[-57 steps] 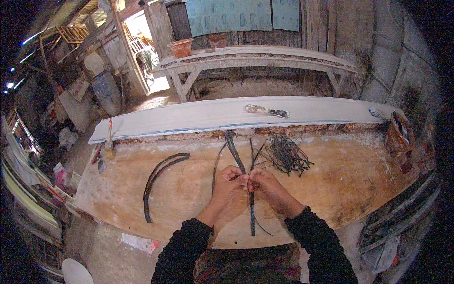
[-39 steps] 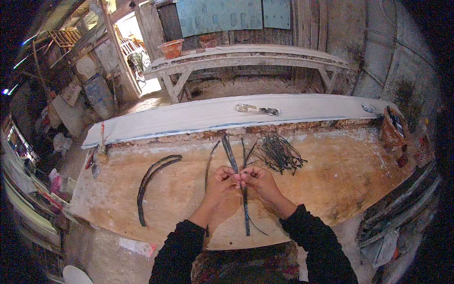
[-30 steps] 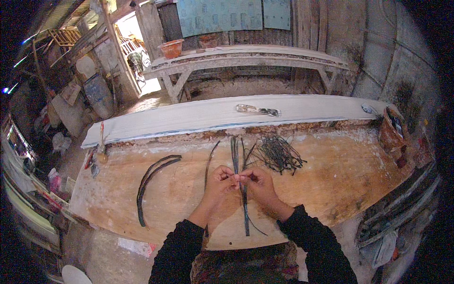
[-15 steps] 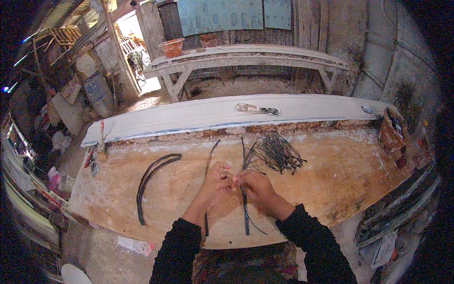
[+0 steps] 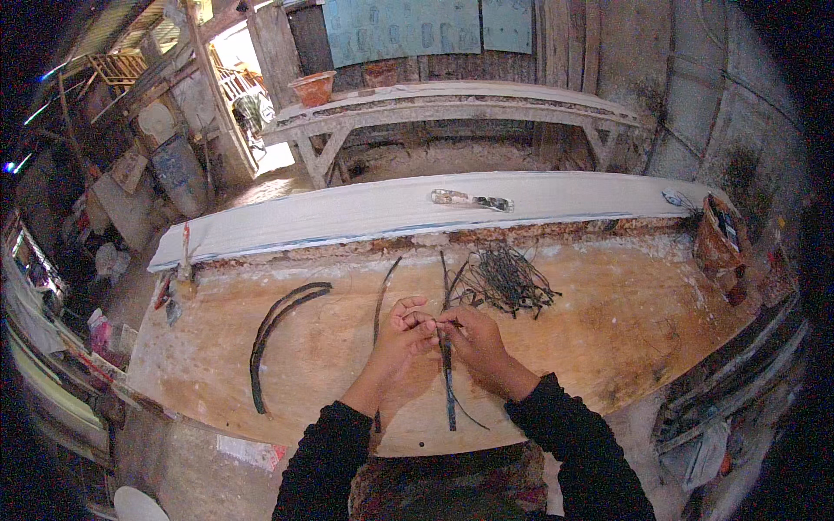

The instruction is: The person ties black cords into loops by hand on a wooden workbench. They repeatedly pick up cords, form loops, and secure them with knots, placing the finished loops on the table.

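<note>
The left hand and right hand almost meet, fingers pinched on what seems a thin strand, over a black strip on the table running twelve to six o'clock, nearer the right.

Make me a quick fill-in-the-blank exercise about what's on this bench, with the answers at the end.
1. The tangled dark strands lie to the ____ of the left hand.
2. The curved dark piece lies to that hand's ____.
3. Both sleeves are ____.
4. The long slab beyond the hands is mostly ____.

Missing words: right; left; black; white.
</note>
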The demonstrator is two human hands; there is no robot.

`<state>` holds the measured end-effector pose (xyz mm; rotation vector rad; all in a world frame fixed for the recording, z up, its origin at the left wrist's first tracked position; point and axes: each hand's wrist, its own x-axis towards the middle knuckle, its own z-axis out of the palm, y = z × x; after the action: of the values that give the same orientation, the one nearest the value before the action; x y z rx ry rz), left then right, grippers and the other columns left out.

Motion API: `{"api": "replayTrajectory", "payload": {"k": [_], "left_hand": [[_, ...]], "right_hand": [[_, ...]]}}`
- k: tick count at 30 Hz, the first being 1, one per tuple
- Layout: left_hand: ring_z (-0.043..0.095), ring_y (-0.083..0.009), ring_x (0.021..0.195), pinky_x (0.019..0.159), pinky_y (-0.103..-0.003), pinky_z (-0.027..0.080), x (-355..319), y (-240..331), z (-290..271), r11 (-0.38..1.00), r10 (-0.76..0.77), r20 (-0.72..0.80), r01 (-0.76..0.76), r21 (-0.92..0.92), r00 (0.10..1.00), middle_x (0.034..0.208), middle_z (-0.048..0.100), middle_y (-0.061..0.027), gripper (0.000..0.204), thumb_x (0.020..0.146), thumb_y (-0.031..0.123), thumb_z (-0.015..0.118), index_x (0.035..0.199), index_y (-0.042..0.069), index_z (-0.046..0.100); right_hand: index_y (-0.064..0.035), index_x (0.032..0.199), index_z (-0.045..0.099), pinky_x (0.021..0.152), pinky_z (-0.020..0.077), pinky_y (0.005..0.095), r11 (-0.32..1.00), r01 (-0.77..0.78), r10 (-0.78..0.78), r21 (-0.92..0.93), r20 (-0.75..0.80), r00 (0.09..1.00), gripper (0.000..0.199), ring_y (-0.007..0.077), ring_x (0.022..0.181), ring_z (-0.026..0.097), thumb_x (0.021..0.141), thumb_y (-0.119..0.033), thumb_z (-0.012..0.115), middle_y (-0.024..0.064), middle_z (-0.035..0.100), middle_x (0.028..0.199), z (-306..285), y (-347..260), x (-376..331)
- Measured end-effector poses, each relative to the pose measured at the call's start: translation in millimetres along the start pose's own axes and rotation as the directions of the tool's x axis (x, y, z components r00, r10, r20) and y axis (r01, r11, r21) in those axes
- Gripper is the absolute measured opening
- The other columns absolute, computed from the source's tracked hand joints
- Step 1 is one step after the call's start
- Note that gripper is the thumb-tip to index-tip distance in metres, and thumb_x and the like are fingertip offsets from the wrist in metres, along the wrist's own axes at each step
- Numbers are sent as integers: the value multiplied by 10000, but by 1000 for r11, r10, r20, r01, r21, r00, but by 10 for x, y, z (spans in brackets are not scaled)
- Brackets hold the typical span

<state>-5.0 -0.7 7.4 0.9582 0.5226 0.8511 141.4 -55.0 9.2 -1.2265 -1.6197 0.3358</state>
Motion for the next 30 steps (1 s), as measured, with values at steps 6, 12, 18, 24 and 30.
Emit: {"api": "replayTrajectory", "payload": {"k": [6, 12, 18, 24, 30], "left_hand": [[548, -114, 776, 626, -223, 486, -29, -14, 77, 966, 147, -67, -129, 225, 987, 809, 527, -23, 367, 786, 27, 555, 1109, 93, 393], [505, -89, 771, 632, -222, 449, -102, -23, 166, 615, 444, 24, -324, 719, 895, 806, 488, -4, 351, 793, 31, 544, 1114, 115, 433], [505, -91, 779, 649, -228, 444, -135, -6, 203, 616, 496, 64, -403, 677, 866, 810, 491, -4, 358, 785, 12, 541, 1112, 91, 417], [532, -108, 787, 663, -245, 457, -133, -8, 198, 668, 452, 41, -369, 646, 891, 818, 538, -40, 417, 763, -18, 560, 1114, 75, 357], [556, -128, 768, 670, -243, 458, -96, -32, 172, 843, 359, -23, -314, 436, 933, 831, 577, -80, 489, 753, -36, 570, 1147, 79, 305]], "right_hand": [[-8, 837, 551, 621, 422, 275, 998, -44, 44, 45, -2, 999, 86, 177, 701, 543, 758, -37, 569, 74, 555, 746, 11, -20, -1], [-24, 805, 542, 607, 408, 238, 872, -337, 329, 355, 84, 941, 74, 91, 702, 510, 801, -95, 560, 4, 540, 735, 51, -9, -12], [-42, 804, 539, 582, 414, 205, 599, -500, 442, 626, 262, 858, 93, 81, 640, 516, 804, -131, 565, 10, 558, 718, 41, 89, 22], [-39, 803, 543, 561, 434, 200, 489, -534, 485, 690, 294, 824, 67, 83, 624, 537, 790, -97, 573, 32, 584, 734, -3, 75, 35], [-21, 786, 556, 590, 441, 207, 658, -474, 476, 585, 165, 864, 73, 87, 656, 548, 780, -87, 587, 36, 590, 745, 5, 91, 47]]}}
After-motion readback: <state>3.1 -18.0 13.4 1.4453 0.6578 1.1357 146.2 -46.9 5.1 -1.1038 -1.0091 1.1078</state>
